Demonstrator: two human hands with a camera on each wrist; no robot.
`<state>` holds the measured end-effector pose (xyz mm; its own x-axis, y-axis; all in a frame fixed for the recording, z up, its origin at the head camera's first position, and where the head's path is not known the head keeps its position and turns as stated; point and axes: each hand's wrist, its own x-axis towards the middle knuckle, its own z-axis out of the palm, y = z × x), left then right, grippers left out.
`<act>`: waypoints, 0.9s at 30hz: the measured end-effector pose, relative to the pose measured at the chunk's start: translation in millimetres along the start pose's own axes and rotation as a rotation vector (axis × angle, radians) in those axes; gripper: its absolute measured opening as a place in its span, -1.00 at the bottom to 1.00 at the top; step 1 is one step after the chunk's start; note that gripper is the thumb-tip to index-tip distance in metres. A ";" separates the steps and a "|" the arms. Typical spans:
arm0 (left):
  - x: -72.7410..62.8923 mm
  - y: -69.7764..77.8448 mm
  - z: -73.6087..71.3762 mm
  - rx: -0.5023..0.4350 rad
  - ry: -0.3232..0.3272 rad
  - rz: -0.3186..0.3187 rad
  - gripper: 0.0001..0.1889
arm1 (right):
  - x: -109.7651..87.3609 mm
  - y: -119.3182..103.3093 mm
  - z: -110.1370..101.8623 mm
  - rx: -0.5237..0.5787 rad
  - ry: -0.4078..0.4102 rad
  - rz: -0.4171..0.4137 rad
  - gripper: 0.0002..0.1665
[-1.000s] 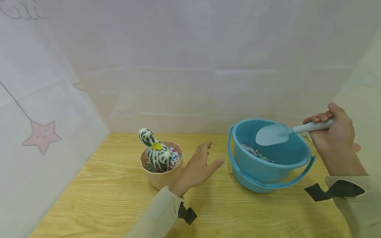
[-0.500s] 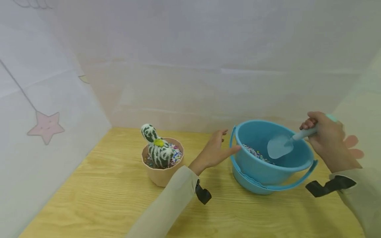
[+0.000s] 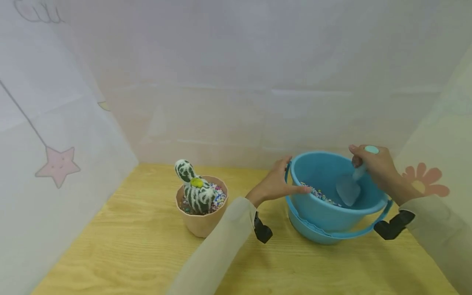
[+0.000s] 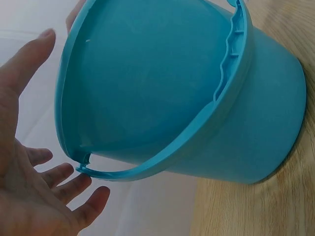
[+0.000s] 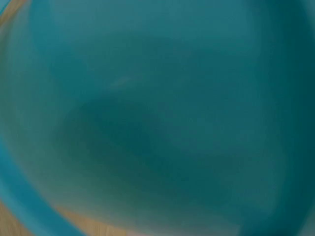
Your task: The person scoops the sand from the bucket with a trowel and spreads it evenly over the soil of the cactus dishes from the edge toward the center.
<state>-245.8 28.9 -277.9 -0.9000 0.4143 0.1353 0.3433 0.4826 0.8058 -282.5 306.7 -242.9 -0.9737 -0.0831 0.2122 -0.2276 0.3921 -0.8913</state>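
Note:
In the head view a blue bucket [image 3: 321, 221] stands on the table, with small multicoloured pebbles [image 3: 318, 194] lying inside. My right hand [image 3: 376, 164] grips the handle of a pale blue trowel [image 3: 348, 190], whose blade points down into the bucket. At the bucket's left side is my left hand [image 3: 274, 182], fingers spread, thumb reaching over the near rim. The left wrist view shows its fingers [image 4: 74, 187] right at the hinge of the bucket's handle [image 4: 162, 160], with the thumb apart from the rim. Only blurred bucket wall [image 5: 162, 123] fills the right wrist view.
A peach pot [image 3: 200, 223] to the left holds a green-and-white cactus [image 3: 199, 196] with a yellow spot, set among coloured pebbles [image 3: 219, 196]. Pale printed sheets [image 3: 221, 102] rise behind and beside the wood-grain table [image 3: 129, 246].
The left hand has moved right, from beside the pot to the bucket's rim. My right hand has turned and shifted left, lowering the trowel blade into the bucket.

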 end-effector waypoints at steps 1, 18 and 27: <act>0.7 -0.8 0.6 0.012 -0.006 0.012 0.04 | -0.1 2.8 1.9 -0.079 0.000 -0.007 -0.39; -1.2 0.1 0.2 0.110 -0.047 0.018 0.03 | -4.0 4.7 41.0 -0.149 -0.169 -0.063 -0.39; -0.9 2.5 -1.3 0.130 -0.043 0.004 0.05 | -8.8 -3.7 45.8 0.398 -0.114 0.098 -0.47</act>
<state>-244.5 28.7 -275.2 -0.8872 0.4478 0.1115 0.3813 0.5752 0.7237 -273.5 264.0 -259.8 -0.9806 -0.1727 0.0931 -0.0980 0.0204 -0.9950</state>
